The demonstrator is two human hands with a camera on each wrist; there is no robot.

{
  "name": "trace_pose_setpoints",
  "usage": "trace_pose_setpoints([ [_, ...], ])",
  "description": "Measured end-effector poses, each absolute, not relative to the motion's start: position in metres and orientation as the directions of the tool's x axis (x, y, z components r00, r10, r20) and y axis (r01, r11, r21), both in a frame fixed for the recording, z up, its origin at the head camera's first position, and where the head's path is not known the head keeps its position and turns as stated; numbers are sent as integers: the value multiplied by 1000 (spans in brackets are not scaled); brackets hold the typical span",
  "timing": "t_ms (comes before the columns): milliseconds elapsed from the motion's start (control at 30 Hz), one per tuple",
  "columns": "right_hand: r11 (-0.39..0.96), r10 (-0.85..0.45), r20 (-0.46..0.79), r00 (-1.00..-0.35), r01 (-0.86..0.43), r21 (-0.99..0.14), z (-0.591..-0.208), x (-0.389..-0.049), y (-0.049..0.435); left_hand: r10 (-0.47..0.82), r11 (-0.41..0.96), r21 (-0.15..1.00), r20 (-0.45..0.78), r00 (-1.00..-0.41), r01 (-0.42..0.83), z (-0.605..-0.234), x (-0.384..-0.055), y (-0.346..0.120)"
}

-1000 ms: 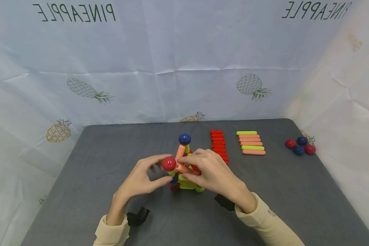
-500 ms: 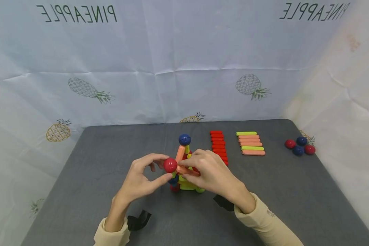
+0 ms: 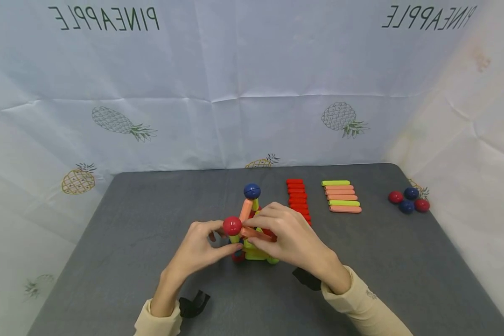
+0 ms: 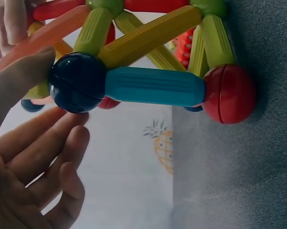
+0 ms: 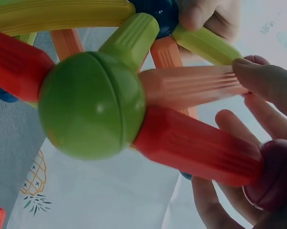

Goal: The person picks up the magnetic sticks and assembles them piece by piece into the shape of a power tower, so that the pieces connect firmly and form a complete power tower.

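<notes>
A structure of coloured toy building sticks (image 3: 255, 255) and balls stands mid-table. My left hand (image 3: 197, 249) pinches its navy ball (image 4: 77, 82) between thumb and fingers, just below a red ball (image 3: 233, 226) that tops a short lime stick. From the other side, my right hand (image 3: 283, 231) pinches an orange stick (image 5: 193, 86) with thumb and fingertips. That stick's other end meets a green ball (image 5: 91, 105) in the right wrist view. A blue ball (image 3: 252, 191) caps the far end of the structure. Behind my right hand part of the structure is hidden.
Right of the structure lies a column of red sticks (image 3: 297, 196). Further right are several lime and orange sticks (image 3: 342, 197) in a row. Loose red and blue balls (image 3: 406, 206) sit near the table's right edge. A patterned white cloth (image 3: 218, 130) hangs behind.
My left hand has shifted slightly right and down, and its thumb and fingers have come together on the navy ball. The right hand stays nearly still on the orange stick.
</notes>
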State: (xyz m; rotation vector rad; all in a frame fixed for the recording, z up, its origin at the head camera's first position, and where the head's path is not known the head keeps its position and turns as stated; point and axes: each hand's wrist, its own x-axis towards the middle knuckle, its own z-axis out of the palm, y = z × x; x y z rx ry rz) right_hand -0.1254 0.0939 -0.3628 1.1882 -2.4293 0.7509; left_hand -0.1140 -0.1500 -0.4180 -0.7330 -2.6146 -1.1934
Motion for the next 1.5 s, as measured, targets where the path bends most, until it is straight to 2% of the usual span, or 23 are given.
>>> trace_pose_setpoints([
  [367,471,-520,588,-620,-782,-407,-360,-121,121,434,534,690,272,-859,488,-425,-120,-148],
  [700,580,-367,588,-721,-671,-462,-370,-140,169,431,549,709,213,-877,442,-423,-118,-149],
  [800,659,-377,517,-769,-615,-433,-384,-153,180,432,544,714,212,-877,441,-423,-117,-150],
  [1033,755,-424,234,-875,-484,-442,-428,-177,193,433,534,723,211,-876,438,-423,-117,-150],
  [1333,811,-422,110,-900,-429,-398,-455,-184,193,425,542,717,216,-879,438,-425,-116,-150],
  [1500,841,-405,91,-910,-410,-354,-459,-183,186,432,537,716,222,-874,447,-425,-116,-151],
])
